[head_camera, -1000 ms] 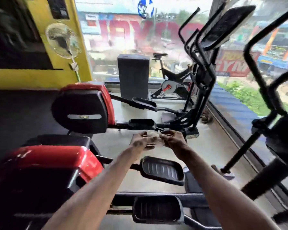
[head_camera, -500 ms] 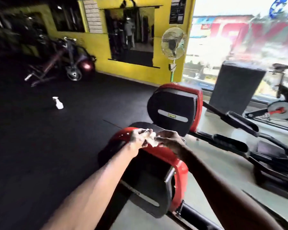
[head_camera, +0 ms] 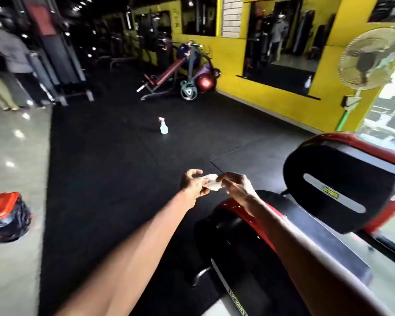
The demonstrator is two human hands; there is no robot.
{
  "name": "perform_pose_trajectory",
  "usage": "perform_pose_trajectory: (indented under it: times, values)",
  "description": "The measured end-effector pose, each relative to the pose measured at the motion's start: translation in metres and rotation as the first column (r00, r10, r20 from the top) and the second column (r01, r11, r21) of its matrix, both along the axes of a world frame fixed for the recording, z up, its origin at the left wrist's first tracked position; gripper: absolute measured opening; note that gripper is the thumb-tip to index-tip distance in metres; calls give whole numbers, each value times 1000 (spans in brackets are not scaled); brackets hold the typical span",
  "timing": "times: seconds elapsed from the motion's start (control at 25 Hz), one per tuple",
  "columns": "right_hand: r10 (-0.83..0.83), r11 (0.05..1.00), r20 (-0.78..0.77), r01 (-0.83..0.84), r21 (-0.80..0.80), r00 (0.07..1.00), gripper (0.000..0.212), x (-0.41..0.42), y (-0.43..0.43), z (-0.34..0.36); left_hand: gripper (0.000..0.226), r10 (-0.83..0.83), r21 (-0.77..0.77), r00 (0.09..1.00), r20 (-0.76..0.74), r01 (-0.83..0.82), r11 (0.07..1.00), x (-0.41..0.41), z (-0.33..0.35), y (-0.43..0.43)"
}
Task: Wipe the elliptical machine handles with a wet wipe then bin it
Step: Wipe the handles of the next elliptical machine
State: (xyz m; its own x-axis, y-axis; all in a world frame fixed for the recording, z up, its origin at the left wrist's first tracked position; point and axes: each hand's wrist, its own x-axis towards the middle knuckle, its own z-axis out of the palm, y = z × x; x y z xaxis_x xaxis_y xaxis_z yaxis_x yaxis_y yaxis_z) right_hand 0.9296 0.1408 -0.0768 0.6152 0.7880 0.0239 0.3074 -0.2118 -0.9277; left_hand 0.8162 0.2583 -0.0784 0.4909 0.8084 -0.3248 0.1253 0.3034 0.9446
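A crumpled white wet wipe is held between both hands at arm's length over the black floor mat. My left hand pinches its left side with fingers curled. My right hand pinches its right edge. A bin with a red lid and black liner stands on the tiled floor at the far left. The rear housings of two red and black elliptical machines fill the lower right; their handles are out of view.
A white spray bottle stands on the black mat ahead. A weight bench and balls sit by the yellow wall. A pedestal fan is at the right. A person stands far left by the racks.
The view has swung left from the elliptical pedals and window to the gym floor. The bin has come into sight. Both hands keep hold of the wipe throughout.
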Motion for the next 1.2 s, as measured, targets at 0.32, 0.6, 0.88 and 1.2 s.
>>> perform_pose_trajectory:
  times: [0.32, 0.6, 0.88, 1.2]
  values:
    - [237, 971, 316, -235, -47, 919, 18, 47, 188, -4, 32, 154, -66, 988, -28, -156, 986, 26, 17, 163]
    - [128, 992, -77, -128, 5, 989, 13, 93, 392, -34, 17, -43, 97, 979, -201, 64, 993, 63, 10, 350]
    - [-36, 997, -444, 63, 45, 895, 28, 158, 551, -18, 14, -169, 186, 934, -315, 236, 954, 150, 14, 545]
    - [-347, 919, -384, 392, 42, 856, 15, 327, 585, -20, 8, -511, 118, 806, -298, 562, 818, 359, 15, 610]
